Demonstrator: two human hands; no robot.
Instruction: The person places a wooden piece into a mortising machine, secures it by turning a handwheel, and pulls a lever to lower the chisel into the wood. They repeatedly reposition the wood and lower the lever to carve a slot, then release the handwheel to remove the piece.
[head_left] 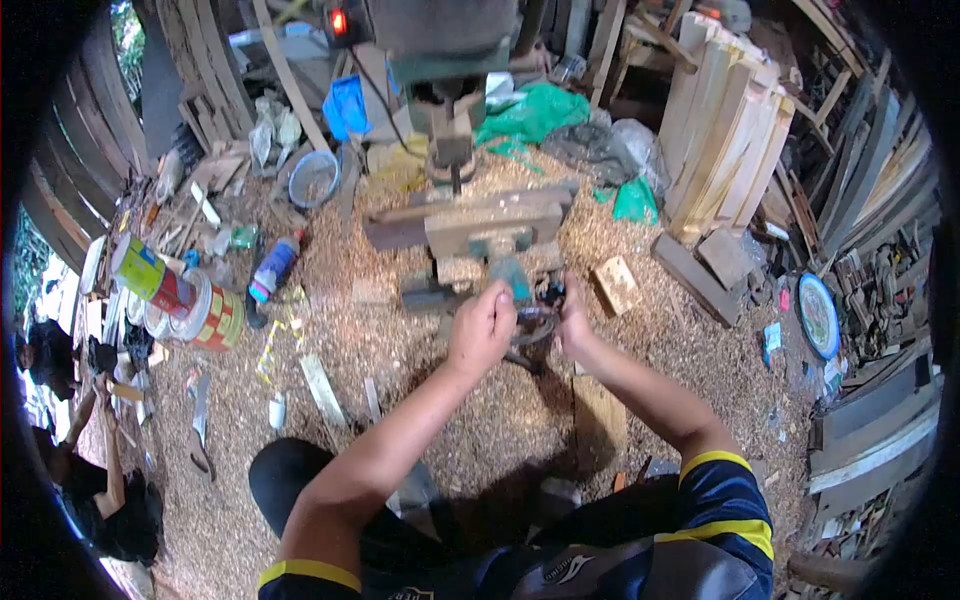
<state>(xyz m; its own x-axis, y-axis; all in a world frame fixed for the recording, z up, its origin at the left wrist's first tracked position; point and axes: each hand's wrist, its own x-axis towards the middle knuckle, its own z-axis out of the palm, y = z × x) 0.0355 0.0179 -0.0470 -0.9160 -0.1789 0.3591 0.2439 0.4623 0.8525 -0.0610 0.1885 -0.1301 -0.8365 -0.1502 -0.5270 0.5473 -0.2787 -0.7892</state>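
Note:
In front of me is a woodworking machine with a bit [456, 178] pointing down over a wooden block [495, 226] held in its vise. A dark metal handwheel [536, 325] sits on the near side. My left hand [484, 328] is closed at the wheel's left side, thumb on top. My right hand [572, 320] is at the wheel's right rim beside a dark knob, its fingers curled and partly hidden. A green machine part [510, 275] shows just beyond my left hand. The bit appears above the block, but contact is hard to judge.
Wood shavings cover the ground. To the left are stacked buckets [215, 312], a blue bottle [275, 268] and a handsaw [201, 420]. A loose wood block [616, 285] and a dark plank [695, 278] lie right. Upright boards [725, 130] stand behind. Another person [105, 480] works at far left.

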